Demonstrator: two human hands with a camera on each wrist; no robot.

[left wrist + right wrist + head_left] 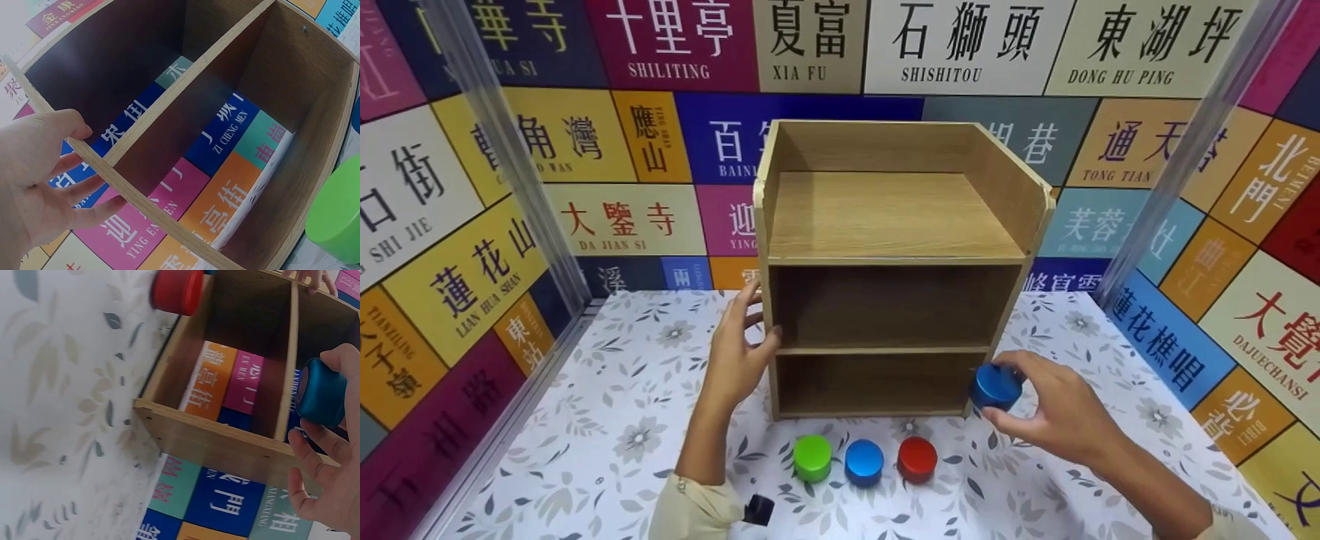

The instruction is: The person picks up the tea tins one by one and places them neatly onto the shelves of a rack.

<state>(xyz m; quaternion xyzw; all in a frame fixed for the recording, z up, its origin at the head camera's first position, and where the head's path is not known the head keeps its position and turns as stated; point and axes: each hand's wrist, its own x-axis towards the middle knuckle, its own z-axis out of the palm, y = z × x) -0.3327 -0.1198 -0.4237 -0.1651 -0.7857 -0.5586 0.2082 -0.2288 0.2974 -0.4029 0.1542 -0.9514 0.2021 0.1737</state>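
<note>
Right grip (1054, 405) pinches blue cylinder (996, 386), left grip (739, 351) clasps shelf (877, 217), wall (969, 46) reading "SHISHITOU".

The near side board of a wooden shelf (315, 50) is gripped by the left hand (36, 180), the thumb laid over its front edge and the fingers set along its outer face. The shelf is seen tilted, its interior split by a divider (191, 81). Printed panels (230, 191) with lettering are seen through it. At the right, a green cylinder (340, 211) is cut off by the picture's edge, as is a blue thing (356, 115) above it.
</note>
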